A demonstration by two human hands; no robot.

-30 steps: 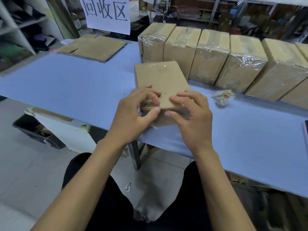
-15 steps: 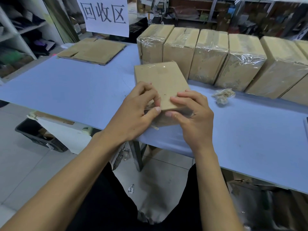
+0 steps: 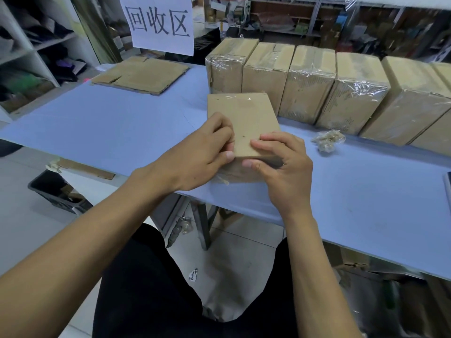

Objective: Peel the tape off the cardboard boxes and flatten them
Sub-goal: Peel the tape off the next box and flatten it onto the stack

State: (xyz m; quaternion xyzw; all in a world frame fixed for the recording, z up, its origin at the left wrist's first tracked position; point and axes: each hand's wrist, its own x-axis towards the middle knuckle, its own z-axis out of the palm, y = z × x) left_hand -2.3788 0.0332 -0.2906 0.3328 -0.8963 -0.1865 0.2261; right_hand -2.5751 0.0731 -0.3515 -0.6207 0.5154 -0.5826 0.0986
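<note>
Head view: left hand (image 3: 195, 154) and right hand (image 3: 285, 169) pinch the near edge of a box (image 3: 244, 123). One flattened sheet (image 3: 141, 75) lies beyond the fingers; a taped row (image 3: 310, 86) likely remains.

A white paper sign (image 3: 159, 23) with three large black characters hangs behind the far edge of the pale blue desk (image 3: 117, 132). To the left stands a white shelf unit (image 3: 29, 52) holding dark, indistinct items. Below the desk's left edge a black crate (image 3: 57, 191) sits on the light tiled floor (image 3: 22, 215). A small printed scrap of paper (image 3: 193, 275) lies on the floor between the desk legs (image 3: 202, 225). More cluttered shelving (image 3: 305, 20) fills the background.
</note>
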